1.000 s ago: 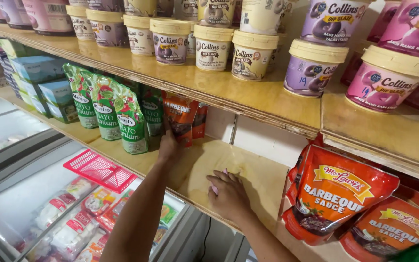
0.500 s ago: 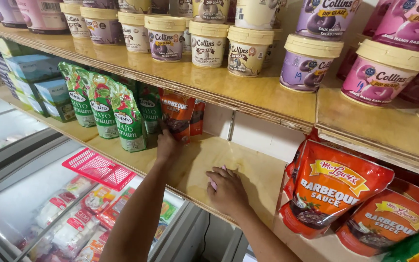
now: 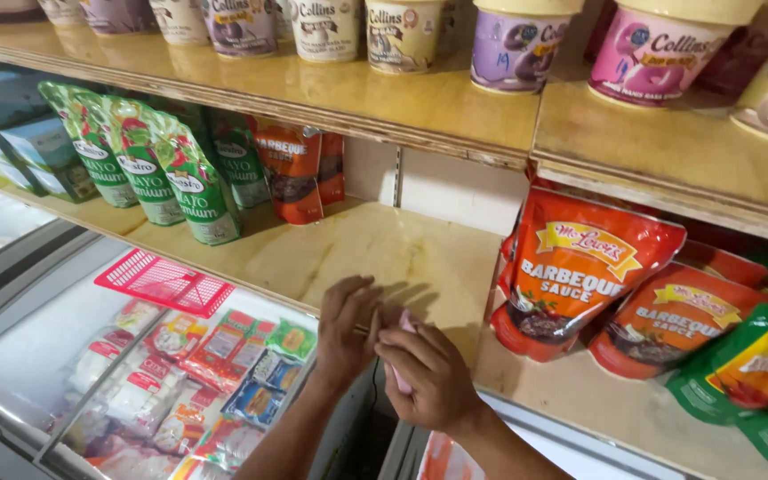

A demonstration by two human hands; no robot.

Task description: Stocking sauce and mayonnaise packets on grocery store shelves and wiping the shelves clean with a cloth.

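Low in the frame's centre, your right hand (image 3: 428,378) grips a small pink object (image 3: 402,351) at the wooden shelf (image 3: 375,249) edge. Your left hand (image 3: 347,331), fingers curled, touches it

2 hands (image 3: 384,347), approx 4 green pouches (image 3: 144,169), 2 red pouches (image 3: 580,267).

Evenly lit, moderately bright, from above and in front. Soft shadows beneath upper shelf (image 3: 455,107) and behind hands. Faint glare on freezer lid (image 3: 28,356). Slight motion blur on hands; mild bending at frame edges.
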